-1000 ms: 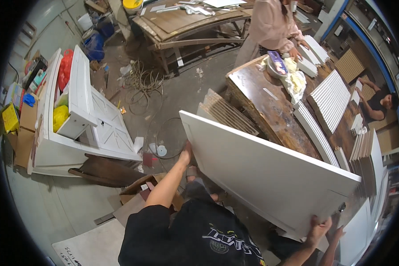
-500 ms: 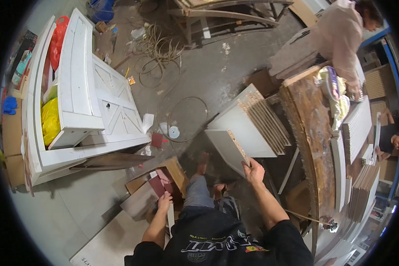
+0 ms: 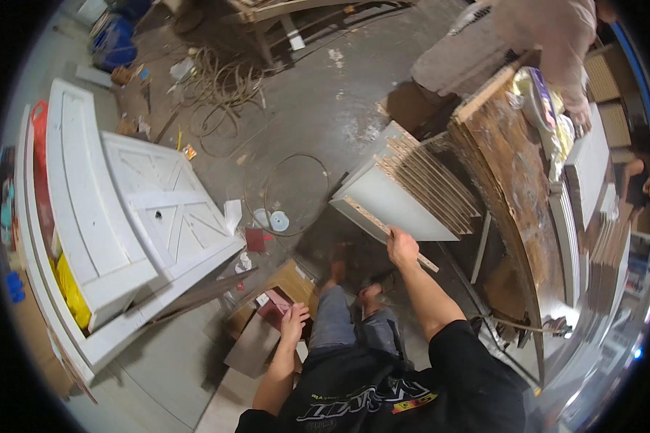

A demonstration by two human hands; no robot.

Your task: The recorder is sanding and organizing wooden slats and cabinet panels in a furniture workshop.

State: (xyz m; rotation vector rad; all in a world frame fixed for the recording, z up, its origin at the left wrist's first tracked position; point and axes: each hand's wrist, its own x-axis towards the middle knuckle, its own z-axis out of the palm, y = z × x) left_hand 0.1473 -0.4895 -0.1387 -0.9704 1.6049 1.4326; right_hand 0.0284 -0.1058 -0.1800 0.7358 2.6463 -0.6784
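Note:
My right hand [image 3: 403,249] is closed around the raw chipboard edge of a white-faced chipboard panel [image 3: 361,214], which is tilted and seen nearly edge-on. Just beyond it leans a stack of similar white panels [image 3: 404,202], their brown edges fanned out. Lower left, my left hand [image 3: 294,322] is beside an open cardboard box [image 3: 296,281], its fingers curled at the edge of a dark red sheet [image 3: 273,309]. Whether those fingers grip the sheet or something under it is hidden.
A large white panelled door piece [image 3: 173,209] lies at left. Coiled hose [image 3: 227,94] and a loose loop of cable spread over the floor. To the right stands a worn wooden bench [image 3: 505,187] with stacked boards. A co-worker [image 3: 556,50] leans over its far end.
The panel in my right hand has tipped, showing more edge and less white face. My left hand stays by the box, slightly nearer the red sheet. The whole view has turned and shifted.

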